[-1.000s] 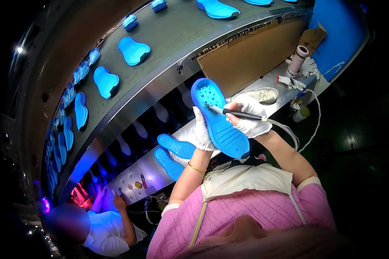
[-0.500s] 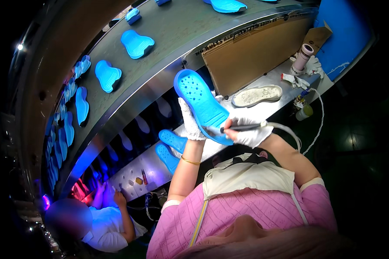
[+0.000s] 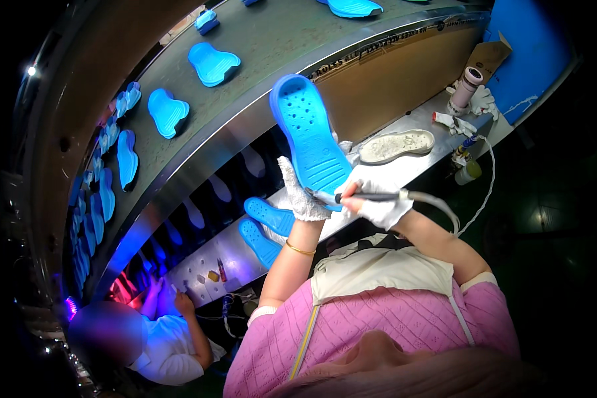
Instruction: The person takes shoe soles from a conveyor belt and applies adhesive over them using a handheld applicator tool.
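A blue shoe sole (image 3: 314,146), with holes at its far end and ridges near its heel, is held up above the bench. My left hand (image 3: 306,198), in a white glove, grips it low on the left, thumb along the edge; its other fingers are hidden underneath. My right hand (image 3: 381,202), gloved with bare fingertips, is closed on a slim dark-handled brush (image 3: 378,196). A pale hose runs back from the brush. Its tip lies over the heel end; I cannot tell whether it touches. Two blue soles (image 3: 270,215) rest on the bench to the left.
Beyond the metal bench (image 3: 421,121), a curved conveyor (image 3: 259,40) carries several blue soles. A white-speckled sole (image 3: 398,146), a pink bottle (image 3: 467,89) and spare gloves (image 3: 453,124) occupy the bench's right side. A cardboard sheet (image 3: 391,83) leans behind. A co-worker (image 3: 172,345) sits lower left.
The sole has risen and turned more upright. My left hand has shifted slightly right with it. The brush tip remains near the heel end, and my right hand has barely moved.
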Demonstrator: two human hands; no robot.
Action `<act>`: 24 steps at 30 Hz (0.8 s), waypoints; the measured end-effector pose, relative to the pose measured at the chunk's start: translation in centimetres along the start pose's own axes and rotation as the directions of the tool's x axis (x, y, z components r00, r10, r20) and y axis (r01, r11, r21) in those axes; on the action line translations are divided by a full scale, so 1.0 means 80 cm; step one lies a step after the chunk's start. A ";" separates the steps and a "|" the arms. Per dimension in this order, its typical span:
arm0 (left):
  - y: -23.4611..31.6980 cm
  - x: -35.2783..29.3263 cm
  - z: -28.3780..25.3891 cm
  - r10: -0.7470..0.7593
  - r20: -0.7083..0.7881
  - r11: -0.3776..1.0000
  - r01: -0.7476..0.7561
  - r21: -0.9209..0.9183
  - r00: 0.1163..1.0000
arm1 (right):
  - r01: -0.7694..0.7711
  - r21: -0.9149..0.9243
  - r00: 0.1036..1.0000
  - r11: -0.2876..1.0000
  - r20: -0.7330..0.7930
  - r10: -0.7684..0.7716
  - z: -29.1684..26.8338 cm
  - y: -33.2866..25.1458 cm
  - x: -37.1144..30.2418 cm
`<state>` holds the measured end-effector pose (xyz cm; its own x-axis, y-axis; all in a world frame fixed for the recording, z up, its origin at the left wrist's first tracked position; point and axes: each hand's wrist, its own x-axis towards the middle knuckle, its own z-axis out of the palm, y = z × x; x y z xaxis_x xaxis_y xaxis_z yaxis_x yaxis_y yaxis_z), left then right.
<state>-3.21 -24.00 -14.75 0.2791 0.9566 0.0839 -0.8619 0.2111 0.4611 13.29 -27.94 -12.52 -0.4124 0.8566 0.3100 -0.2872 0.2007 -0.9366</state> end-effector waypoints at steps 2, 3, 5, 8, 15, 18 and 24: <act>0.003 0.000 -0.002 0.030 0.006 0.999 -0.030 0.032 1.000 | -0.117 0.139 0.969 0.983 -0.202 0.144 -0.003 0.003 0.000; 0.004 0.000 -0.002 0.042 0.028 0.999 -0.042 0.020 0.999 | -0.061 0.151 0.963 0.987 -0.253 0.098 -0.004 0.004 -0.001; 0.005 -0.002 0.000 0.063 0.054 0.998 -0.064 0.013 0.997 | 0.149 -0.172 0.973 0.974 -0.152 -0.176 0.000 0.010 -0.003; 0.010 -0.001 0.005 0.069 0.104 0.997 -0.067 -0.022 0.992 | 0.275 -0.334 0.958 0.902 0.012 -0.288 0.015 0.019 -0.009; 0.021 -0.001 0.008 0.071 0.140 0.986 -0.049 -0.158 0.988 | 0.017 0.063 0.994 0.998 -0.107 -0.011 -0.001 0.021 -0.010; 0.031 -0.002 0.009 0.052 0.124 0.998 -0.048 -0.035 0.991 | -0.038 -0.084 0.999 0.996 0.016 0.039 -0.004 0.014 -0.010; 0.044 0.000 0.015 -0.057 0.192 0.992 0.078 -0.104 0.980 | 0.097 -0.091 0.995 0.991 -0.014 -0.099 -0.008 0.012 -0.005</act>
<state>-5.72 -23.53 -12.07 0.4039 0.8865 0.2259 -0.8768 0.3047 0.3719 13.71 -27.79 -13.67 -0.3702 0.8390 0.3989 -0.2459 0.3255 -0.9130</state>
